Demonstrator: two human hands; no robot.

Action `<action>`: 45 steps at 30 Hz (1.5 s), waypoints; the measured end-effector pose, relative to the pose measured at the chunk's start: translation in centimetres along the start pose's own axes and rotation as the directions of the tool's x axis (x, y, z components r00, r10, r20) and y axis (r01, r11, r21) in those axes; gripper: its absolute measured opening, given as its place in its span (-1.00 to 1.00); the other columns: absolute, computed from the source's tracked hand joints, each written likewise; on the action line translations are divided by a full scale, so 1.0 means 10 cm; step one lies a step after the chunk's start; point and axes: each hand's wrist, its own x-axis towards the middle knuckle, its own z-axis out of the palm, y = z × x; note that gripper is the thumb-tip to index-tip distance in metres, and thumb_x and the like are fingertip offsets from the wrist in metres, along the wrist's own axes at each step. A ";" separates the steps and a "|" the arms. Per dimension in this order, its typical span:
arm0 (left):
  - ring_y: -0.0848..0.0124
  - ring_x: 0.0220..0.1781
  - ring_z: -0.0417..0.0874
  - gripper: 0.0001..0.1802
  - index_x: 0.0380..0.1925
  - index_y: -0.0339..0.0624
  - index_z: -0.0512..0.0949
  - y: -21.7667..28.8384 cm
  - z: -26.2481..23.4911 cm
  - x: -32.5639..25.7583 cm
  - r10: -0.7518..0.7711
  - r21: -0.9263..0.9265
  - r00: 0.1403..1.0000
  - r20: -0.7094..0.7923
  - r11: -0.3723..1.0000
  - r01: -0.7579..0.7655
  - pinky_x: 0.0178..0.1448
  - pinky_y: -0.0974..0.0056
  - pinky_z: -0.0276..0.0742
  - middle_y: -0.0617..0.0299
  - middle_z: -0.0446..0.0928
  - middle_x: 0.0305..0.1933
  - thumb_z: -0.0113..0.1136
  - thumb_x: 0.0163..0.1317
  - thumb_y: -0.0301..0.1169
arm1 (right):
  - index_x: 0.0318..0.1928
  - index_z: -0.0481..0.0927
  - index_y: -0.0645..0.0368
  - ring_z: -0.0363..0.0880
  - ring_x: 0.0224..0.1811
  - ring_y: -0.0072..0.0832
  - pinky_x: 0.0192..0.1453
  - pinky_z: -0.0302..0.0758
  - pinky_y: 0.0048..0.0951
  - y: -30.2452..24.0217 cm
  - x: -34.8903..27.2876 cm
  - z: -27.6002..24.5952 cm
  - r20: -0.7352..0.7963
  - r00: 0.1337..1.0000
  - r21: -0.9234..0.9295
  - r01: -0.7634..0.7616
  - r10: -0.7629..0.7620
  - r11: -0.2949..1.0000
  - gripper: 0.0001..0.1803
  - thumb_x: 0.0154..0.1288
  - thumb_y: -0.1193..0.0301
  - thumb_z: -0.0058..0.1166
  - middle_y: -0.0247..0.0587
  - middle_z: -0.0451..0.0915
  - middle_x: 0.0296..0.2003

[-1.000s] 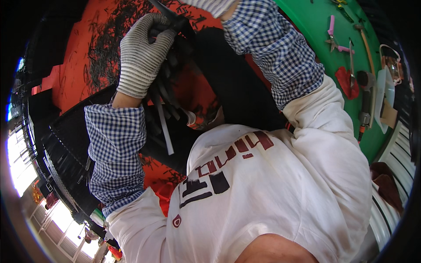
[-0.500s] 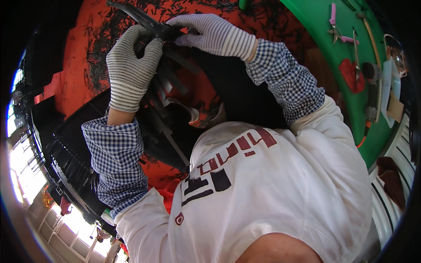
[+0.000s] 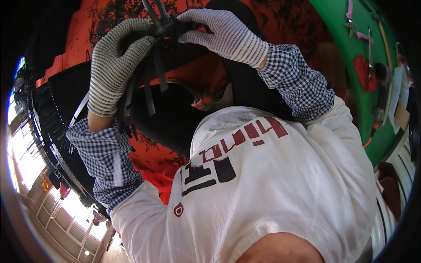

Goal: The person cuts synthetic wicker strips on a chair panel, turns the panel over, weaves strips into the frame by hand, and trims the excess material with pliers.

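At the top centre, both my hands, in striped knit gloves, work on a cluster of dark flat strips [image 3: 161, 72]. My left hand [image 3: 115, 65] curls around the cluster from the left, thumb and fingers closed on it. From the right my right hand [image 3: 226, 37] pinches the same spot with thumb and forefinger. Two strips stick up above the fingers, and several loose ends hang below, near my left wrist. The crossing point between the fingertips is dark, so how the strips are joined I cannot make out.
Black cut scraps litter the red surface [image 3: 83, 33] beyond my hands. On the green surface [image 3: 335, 22] at right lie pink-handled pliers [image 3: 349, 17], a red cloth [image 3: 362, 72] and a dark hand tool [image 3: 381, 87]. Dark material [image 3: 66, 103] spreads at left.
My left hand has shifted left and slightly down, my right hand a little right. The strips have turned: two now point up, where before they slanted to the upper left.
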 end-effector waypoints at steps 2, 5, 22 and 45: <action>0.42 0.00 0.65 -0.65 0.04 -0.24 0.65 0.01 -0.01 0.00 -0.060 -0.045 0.997 0.051 0.997 0.062 0.17 0.31 0.57 0.22 0.66 -0.05 0.29 0.28 -0.35 | 0.15 0.62 0.12 0.73 -0.04 -0.31 0.16 0.65 -0.34 0.05 -0.04 0.04 -0.014 1.000 0.013 -0.005 0.005 1.000 -0.58 0.32 0.30 0.33 -0.18 0.72 -0.08; 0.40 -0.09 0.75 -0.67 0.04 -0.22 0.66 0.01 0.00 0.01 0.017 -0.117 0.998 0.068 0.993 -0.009 0.08 0.31 0.68 0.17 0.73 -0.14 0.32 0.30 -0.35 | 0.07 0.66 0.08 0.70 -0.05 -0.21 0.10 0.64 -0.25 0.14 -0.08 0.15 -0.137 0.983 -0.049 0.115 -0.121 0.992 -0.63 0.36 0.17 0.27 -0.13 0.71 -0.12; 0.38 -0.29 0.78 -0.72 -0.15 -0.21 0.69 0.04 0.32 -0.04 0.199 0.275 0.972 -0.127 0.948 -0.159 -0.13 0.32 0.73 0.14 0.73 -0.31 0.46 0.21 -0.32 | 0.05 0.66 0.14 0.68 -0.03 -0.16 0.14 0.62 -0.23 0.22 -0.15 0.24 -0.150 0.976 -0.076 0.149 -0.159 0.986 -0.61 0.33 0.18 0.29 -0.08 0.69 -0.13; 0.24 -0.27 0.80 -0.70 -0.18 -0.16 0.73 0.01 0.80 -0.50 0.482 0.419 0.806 -0.345 0.847 -0.327 -0.15 0.25 0.72 0.12 0.74 -0.28 0.52 0.11 -0.31 | -0.18 0.70 0.31 0.55 -0.34 -0.64 -0.21 0.51 -0.51 -0.88 0.12 -0.35 0.216 0.964 0.449 -0.241 0.158 0.860 -0.76 0.44 0.34 0.21 -0.31 0.67 -0.41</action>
